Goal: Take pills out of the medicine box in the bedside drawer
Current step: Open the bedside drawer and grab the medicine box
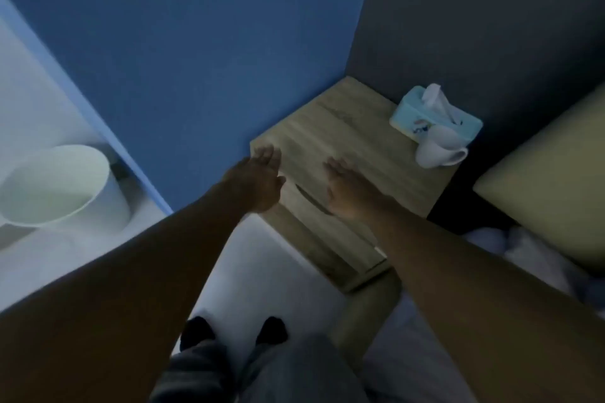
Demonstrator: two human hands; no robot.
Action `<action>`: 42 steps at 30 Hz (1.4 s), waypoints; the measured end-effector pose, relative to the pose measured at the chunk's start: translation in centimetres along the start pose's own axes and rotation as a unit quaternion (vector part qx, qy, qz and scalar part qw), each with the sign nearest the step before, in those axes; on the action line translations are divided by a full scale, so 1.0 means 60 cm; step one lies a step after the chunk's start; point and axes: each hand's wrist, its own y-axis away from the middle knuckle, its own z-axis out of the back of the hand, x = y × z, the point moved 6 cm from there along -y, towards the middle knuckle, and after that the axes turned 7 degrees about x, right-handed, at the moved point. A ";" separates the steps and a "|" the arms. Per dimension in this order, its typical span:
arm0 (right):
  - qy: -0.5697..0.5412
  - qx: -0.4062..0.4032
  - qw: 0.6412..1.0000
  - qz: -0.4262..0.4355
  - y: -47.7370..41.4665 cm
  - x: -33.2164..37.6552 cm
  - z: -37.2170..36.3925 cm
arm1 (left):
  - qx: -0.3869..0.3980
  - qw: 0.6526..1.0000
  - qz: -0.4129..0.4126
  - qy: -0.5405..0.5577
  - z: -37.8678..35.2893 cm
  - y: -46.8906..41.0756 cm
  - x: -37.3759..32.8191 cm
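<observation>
Two hands over one wooden nightstand [343,154]. Left hand [262,180] hangs at the tabletop's left front corner, fingers spread, empty. Right hand [347,190] is flat, fingers wide, over the front edge, empty. One drawer [314,222] below them, shut; medicine box not visible. On the tabletop: one tissue box [425,114], two white cups [438,149] touching it. One white bin [59,186] on the floor, left.

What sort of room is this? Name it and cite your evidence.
Likely a bedroom: a wooden bedside table holding a tissue box stands beside a bed with a pillow and rumpled bedding.
</observation>
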 end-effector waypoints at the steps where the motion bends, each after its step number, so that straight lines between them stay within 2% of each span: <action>1: 0.010 -0.004 1.000 -0.007 0.013 -0.010 -0.008 | 0.002 1.000 0.006 -0.005 -0.015 0.011 -0.007; 8: 0.041 0.005 0.999 -0.029 0.133 -0.084 -0.092 | 0.024 0.999 0.024 0.025 -0.077 0.091 -0.048; 17: 0.008 -0.011 0.999 -0.037 0.096 -0.154 -0.174 | 0.038 0.989 0.037 0.138 -0.144 0.012 -0.048; 20: -0.006 -0.050 0.998 -0.040 0.070 -0.169 -0.190 | 0.047 0.982 0.048 0.179 -0.181 -0.024 -0.040; 25: 0.040 -0.120 0.991 -0.044 0.052 -0.176 -0.205 | 0.058 0.963 0.066 0.256 -0.238 -0.098 -0.032; 29: 0.052 -0.142 0.988 -0.037 0.047 -0.178 -0.206 | 0.019 0.933 0.077 0.352 -0.266 -0.159 -0.047; 35: 0.056 -0.155 0.986 -0.038 0.042 -0.180 -0.209 | -0.132 0.880 0.087 0.448 -0.272 -0.207 -0.057; 42: 0.058 -0.162 0.984 -0.038 0.042 -0.182 -0.209 | -0.182 0.829 0.059 0.525 -0.285 -0.214 -0.075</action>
